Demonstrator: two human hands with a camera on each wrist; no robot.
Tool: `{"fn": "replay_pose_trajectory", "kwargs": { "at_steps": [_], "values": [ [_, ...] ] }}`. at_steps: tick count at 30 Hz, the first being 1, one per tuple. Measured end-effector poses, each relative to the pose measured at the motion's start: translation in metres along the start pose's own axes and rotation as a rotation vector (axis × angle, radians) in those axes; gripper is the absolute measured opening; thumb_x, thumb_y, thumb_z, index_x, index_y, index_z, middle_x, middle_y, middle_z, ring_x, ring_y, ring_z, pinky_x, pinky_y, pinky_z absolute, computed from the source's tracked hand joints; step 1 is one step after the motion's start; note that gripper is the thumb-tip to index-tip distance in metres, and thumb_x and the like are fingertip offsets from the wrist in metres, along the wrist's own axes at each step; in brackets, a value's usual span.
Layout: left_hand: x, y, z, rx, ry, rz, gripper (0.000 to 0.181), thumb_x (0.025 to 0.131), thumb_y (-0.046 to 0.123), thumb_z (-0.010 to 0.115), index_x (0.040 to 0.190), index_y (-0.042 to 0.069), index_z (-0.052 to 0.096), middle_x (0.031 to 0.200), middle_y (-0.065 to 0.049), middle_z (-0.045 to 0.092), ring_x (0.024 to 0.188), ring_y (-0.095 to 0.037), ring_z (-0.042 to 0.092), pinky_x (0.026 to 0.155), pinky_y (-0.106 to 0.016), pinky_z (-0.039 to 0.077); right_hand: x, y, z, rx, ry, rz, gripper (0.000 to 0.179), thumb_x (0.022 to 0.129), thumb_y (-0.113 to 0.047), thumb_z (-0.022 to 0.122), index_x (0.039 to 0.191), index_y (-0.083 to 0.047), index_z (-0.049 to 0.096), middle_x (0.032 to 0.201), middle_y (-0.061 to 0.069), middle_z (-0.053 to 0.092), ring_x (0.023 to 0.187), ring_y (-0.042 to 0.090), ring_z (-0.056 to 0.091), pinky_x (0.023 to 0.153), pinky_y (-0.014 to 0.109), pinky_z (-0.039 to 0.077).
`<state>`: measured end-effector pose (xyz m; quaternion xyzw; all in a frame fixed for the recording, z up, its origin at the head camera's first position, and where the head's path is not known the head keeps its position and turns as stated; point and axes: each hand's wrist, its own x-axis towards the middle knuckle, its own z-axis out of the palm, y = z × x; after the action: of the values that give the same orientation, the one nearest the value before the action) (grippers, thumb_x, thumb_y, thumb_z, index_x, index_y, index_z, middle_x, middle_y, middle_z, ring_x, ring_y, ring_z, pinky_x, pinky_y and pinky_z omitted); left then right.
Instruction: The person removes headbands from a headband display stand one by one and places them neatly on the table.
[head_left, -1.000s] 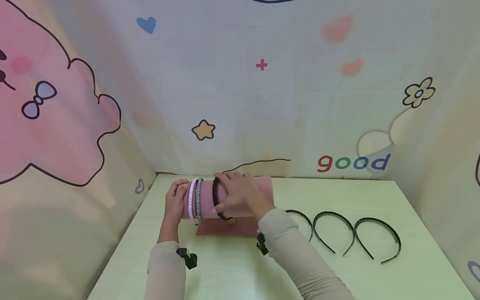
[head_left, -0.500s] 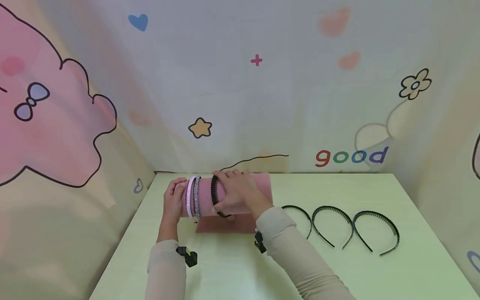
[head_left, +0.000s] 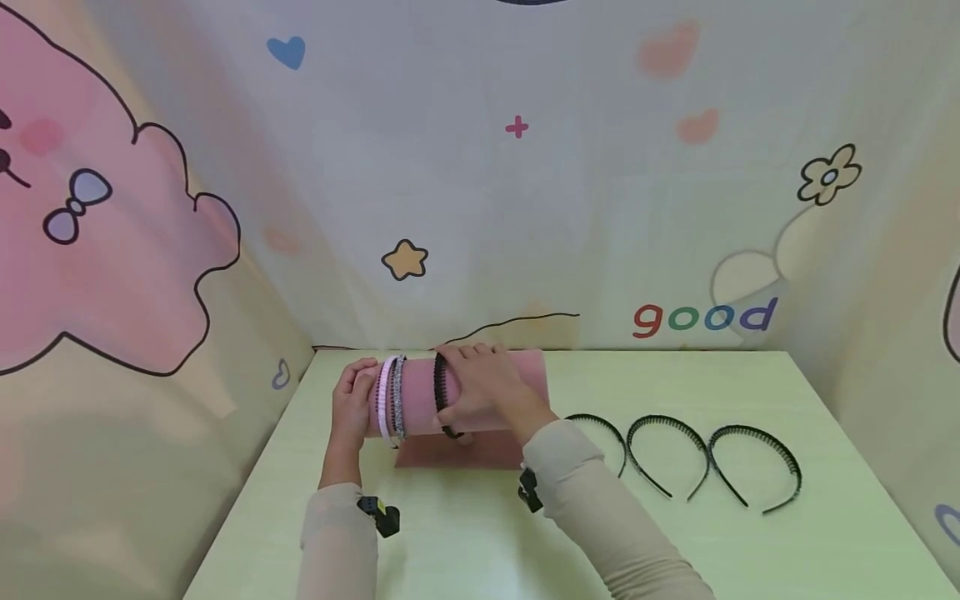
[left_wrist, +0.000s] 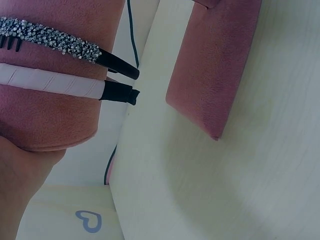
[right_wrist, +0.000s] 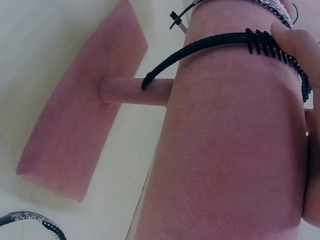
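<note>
A pink fabric headband stand (head_left: 420, 398) lies crosswise as a thick roll on a stem above a flat base (right_wrist: 85, 130). My left hand (head_left: 351, 408) grips the roll's left end. Near that end, a pale pink wrapped headband (left_wrist: 50, 81) and a silver glittery headband (left_wrist: 60, 42) sit side by side on the roll. Further right, a black toothed headband (right_wrist: 215, 42) is around the roll. My right hand (head_left: 483, 385) holds it, with the thumb touching the toothed part in the right wrist view. The right fingertips are partly hidden behind the roll.
To the right on the pale table (head_left: 450, 542) lie three more dark toothed headbands: one partly behind the right sleeve (head_left: 609, 433), a middle one (head_left: 663, 419) and a far right one (head_left: 787, 454). A printed curtain (head_left: 465, 183) stands behind the table.
The right hand and the black headband have shifted slightly right along the roll. The left hand stays at the roll's left end. The head view wavers a little.
</note>
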<state>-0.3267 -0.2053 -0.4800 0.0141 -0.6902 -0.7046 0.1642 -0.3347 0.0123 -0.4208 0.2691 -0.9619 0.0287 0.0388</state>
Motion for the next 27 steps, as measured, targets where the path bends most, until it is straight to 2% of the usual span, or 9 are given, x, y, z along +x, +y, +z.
{"fn": "replay_pose_trajectory", "kwargs": {
  "at_steps": [6,11,20,27],
  "values": [
    [0.003,-0.002,0.0,-0.013,0.008,-0.015,0.021,0.086,0.022,0.05,0.102,0.01,0.055,0.102,-0.004,0.055,0.092,-0.016,0.048,0.079,-0.03,0.035,-0.002,0.008,-0.001,0.072,-0.007,0.02,0.104,0.053,-0.074,0.053,0.135,-0.022,0.019,0.13,0.0,0.035,0.115,0.021,0.03,0.09,0.046,0.021],
    [0.003,-0.002,0.0,-0.017,0.017,-0.022,0.023,0.086,0.023,0.052,0.104,0.008,0.054,0.101,-0.003,0.055,0.091,-0.017,0.049,0.078,-0.03,0.036,-0.008,0.013,-0.003,0.11,0.022,0.025,0.104,0.051,-0.075,0.053,0.134,-0.022,0.021,0.128,0.0,0.037,0.114,0.021,0.03,0.091,0.046,0.02],
    [0.004,-0.001,-0.001,-0.003,0.002,-0.005,0.028,0.085,0.026,0.052,0.106,0.007,0.053,0.102,-0.003,0.055,0.093,-0.017,0.048,0.079,-0.031,0.035,-0.016,0.017,-0.006,0.123,0.069,0.037,0.1,0.052,-0.072,0.056,0.133,-0.024,0.023,0.124,-0.002,0.04,0.112,0.019,0.032,0.09,0.044,0.02],
    [0.003,-0.001,-0.001,-0.002,-0.006,-0.001,0.027,0.086,0.025,0.051,0.105,0.006,0.053,0.102,-0.003,0.055,0.092,-0.017,0.048,0.079,-0.031,0.035,-0.018,0.017,-0.007,0.095,0.045,0.025,0.101,0.054,-0.072,0.054,0.135,-0.024,0.018,0.128,0.0,0.037,0.114,0.02,0.031,0.09,0.044,0.021]
  ]
}}
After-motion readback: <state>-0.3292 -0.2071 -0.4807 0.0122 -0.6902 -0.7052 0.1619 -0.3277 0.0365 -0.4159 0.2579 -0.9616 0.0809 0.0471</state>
